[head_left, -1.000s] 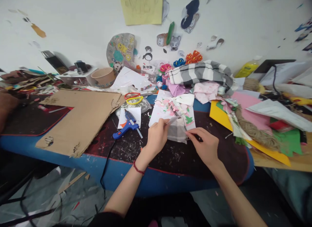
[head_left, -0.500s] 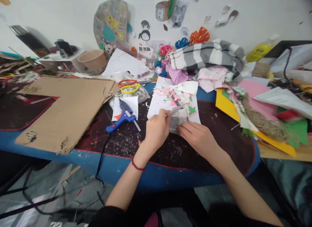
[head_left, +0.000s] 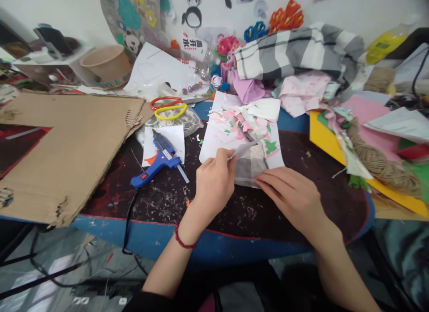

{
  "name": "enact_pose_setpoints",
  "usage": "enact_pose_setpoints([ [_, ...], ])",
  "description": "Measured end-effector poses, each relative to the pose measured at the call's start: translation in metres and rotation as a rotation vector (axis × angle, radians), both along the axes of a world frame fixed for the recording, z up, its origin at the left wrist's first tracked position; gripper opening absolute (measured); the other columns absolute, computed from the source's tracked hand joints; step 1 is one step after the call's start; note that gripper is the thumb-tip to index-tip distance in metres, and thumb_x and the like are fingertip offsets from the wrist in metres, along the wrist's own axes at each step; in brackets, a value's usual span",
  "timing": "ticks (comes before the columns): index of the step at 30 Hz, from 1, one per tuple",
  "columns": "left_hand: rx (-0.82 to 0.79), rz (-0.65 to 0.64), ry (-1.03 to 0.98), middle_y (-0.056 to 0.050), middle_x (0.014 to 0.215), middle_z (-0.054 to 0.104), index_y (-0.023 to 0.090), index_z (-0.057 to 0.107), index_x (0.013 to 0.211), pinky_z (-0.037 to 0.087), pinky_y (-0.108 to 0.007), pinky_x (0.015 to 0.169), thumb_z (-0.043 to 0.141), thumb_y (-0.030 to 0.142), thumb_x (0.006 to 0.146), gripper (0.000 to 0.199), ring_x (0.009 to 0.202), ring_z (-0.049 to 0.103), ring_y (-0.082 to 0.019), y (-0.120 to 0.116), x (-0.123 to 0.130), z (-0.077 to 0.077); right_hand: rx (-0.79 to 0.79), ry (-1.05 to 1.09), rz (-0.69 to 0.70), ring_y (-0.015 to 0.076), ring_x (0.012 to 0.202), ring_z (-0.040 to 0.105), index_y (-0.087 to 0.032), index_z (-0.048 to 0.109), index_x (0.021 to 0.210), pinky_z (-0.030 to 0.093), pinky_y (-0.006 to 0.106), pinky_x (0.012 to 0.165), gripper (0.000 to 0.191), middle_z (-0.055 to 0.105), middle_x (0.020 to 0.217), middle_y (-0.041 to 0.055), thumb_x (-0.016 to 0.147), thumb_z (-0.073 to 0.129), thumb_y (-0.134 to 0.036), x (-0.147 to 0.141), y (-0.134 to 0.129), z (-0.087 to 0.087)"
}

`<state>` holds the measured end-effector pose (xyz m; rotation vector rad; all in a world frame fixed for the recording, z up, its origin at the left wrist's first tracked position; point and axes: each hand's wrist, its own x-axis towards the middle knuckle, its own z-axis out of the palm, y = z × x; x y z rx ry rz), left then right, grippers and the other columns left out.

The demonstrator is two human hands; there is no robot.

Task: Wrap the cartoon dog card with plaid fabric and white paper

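Head view — my left hand (head_left: 215, 178) pinches a pale slip (head_left: 244, 148); right hand (head_left: 295, 198), bunched nearly closed, touches checked cloth (head_left: 248, 170) over white sheet (head_left: 208, 146)'s near edge, grip unclear. Positioning, seemingly — next wants steady alignment.

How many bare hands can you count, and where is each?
2. The bare left hand holds a thin, pale sheet by the grey checked fabric piece; the bare right hand touches that fabric's right side. No other hands show.
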<state>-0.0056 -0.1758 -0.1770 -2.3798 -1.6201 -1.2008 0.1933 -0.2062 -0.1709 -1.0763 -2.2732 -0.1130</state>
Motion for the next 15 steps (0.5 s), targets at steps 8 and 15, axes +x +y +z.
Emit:
enact_pose_setpoints([
  [8,-0.035,-0.013,-0.026,0.002,0.067,0.062,0.020,0.045,0.101,0.036,-0.023,0.053,0.042,0.023,0.102,0.004,0.056,0.059,-0.014,0.000,-0.001,0.000,0.100,-0.283,0.078,0.0232,0.078,0.065,-0.008,0.069,0.094,0.053,0.037,0.071,0.012,0.072,0.089,0.0128,0.092,0.057,-0.005,-0.012,0.012,0.003],
  [15,-0.042,0.006,-0.005,0.005,0.061,0.054,0.021,0.044,0.098,0.032,-0.023,0.050,0.042,0.022,0.102,0.004,0.050,0.052,-0.012,0.001,-0.001,0.002,0.081,-0.131,-0.050,0.0209,0.081,0.067,-0.013,0.065,0.100,0.053,0.036,0.076,0.013,0.072,0.092,0.0085,0.088,0.067,-0.009,0.015,-0.005,-0.001],
])
